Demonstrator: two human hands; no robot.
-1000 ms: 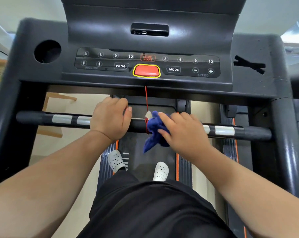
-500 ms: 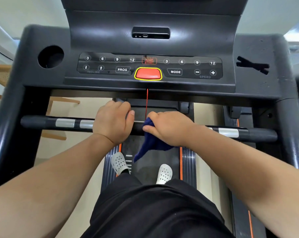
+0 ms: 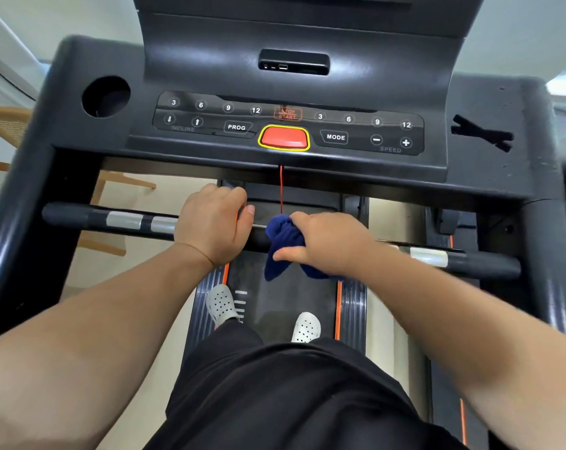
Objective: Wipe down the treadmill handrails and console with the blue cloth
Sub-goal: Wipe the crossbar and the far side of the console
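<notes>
- The blue cloth (image 3: 283,241) is bunched over the middle of the handrail (image 3: 80,217), with its loose end hanging toward 6 o'clock.
- The right hand (image 3: 327,245) grips the cloth from its 3 o'clock side, fingers and thumb curled round it.
- The left hand (image 3: 215,227), at the cloth's 9 o'clock and just apart from it, wraps the bare handrail.
- The console (image 3: 288,125) lies at 12 o'clock, and a red cord (image 3: 281,190) drops from it toward the cloth.

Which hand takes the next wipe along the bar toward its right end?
Right. The right hand holds the cloth on the bar and is nearer that end. The left hand grips bare bar and has no cloth.
</notes>
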